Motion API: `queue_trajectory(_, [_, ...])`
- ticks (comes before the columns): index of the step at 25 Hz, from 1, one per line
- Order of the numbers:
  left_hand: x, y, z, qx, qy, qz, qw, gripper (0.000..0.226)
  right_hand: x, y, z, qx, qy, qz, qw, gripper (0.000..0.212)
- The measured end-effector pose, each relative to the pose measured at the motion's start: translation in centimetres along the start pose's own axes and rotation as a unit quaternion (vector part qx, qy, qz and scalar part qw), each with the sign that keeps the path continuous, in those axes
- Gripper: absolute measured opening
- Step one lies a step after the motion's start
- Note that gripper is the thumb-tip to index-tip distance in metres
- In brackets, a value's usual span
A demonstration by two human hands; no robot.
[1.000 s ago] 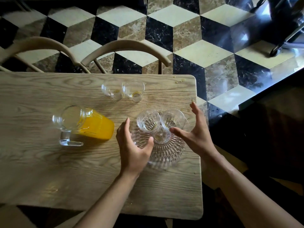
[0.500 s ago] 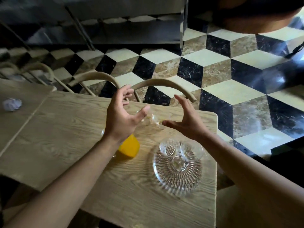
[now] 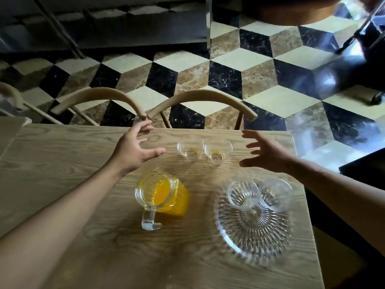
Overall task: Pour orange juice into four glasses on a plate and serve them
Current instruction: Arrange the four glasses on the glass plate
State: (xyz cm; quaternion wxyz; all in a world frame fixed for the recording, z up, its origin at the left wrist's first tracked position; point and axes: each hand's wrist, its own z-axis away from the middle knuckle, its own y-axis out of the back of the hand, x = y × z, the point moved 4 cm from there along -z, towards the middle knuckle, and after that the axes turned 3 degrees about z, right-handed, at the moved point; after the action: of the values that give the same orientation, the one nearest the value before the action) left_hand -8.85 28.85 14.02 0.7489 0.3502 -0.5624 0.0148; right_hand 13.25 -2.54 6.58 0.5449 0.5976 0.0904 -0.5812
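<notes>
- the wooden surface (image 3: 62, 155) carries everything for the task, with two bentwood chair backs (image 3: 204, 99) tucked against its far edge, so the person works from the near side.
- the cut-glass plate (image 3: 252, 232) lies at the near right, close to the surface's right edge; it is within easy reach, probably so it can be lifted and served once loaded.
- the glass pitcher of orange juice (image 3: 164, 192) stands upright left of the plate, handle toward the person, ready for a grip; it is untouched and roughly half full by my guess.
- the left hand (image 3: 133, 151) hovers to the left of the far glasses, fingers (image 3: 145, 130) spread and curled, holding nothing.
- the right hand (image 3: 268, 153) mirrors it to their right, fingers (image 3: 250, 134) spread, also empty; the two hands bracket the pair, which suggests a two-handed pick-up, one glass each.
- two glasses on the plate (image 3: 243, 195) stand side by side at its far edge, seemingly empty, leaving the near part bare for two more.
- two glasses off the plate (image 3: 190, 150) stand just beside each other near the far edge, each with a faint yellow trace at the bottom; they look next to be moved before pouring.
</notes>
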Motion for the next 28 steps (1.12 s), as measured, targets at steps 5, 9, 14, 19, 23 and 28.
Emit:
queue_trajectory(5, [-7.3,-4.6,-2.3,-0.109,0.059,0.070,0.990,0.112,4.1,-2.3,-2.6,-0.038,-0.030,0.000,0.999,0.101])
queue_trajectory(9, [-10.6,-8.4,-4.0,-0.137,0.067,0.097,0.983,0.100,5.3,-3.8,-4.4,-0.061,0.000,0.005,0.998,0.085])
queue_trajectory(14, [-10.5,-10.9,-4.7,-0.135,0.063,0.143,0.978,0.094,5.5,-5.2,-5.2,-0.055,0.011,-0.048,0.997,0.091])
queue_trajectory(19, [-9.4,-12.2,-4.9,-0.135,0.049,0.147,0.979,0.106,6.3,-6.2,-5.2,-0.060,0.002,-0.123,0.991,0.089])
queue_trajectory(23, [-9.4,-12.4,-4.9,-0.114,0.051,0.152,0.981,0.088,5.4,-6.1,-5.6,-0.054,0.026,-0.108,0.992,0.084])
queue_trajectory(28, [-8.9,-11.7,-4.8,-0.099,0.050,0.162,0.981,0.080,4.0,-5.9,-5.8,-0.053,0.040,-0.091,0.994,0.079])
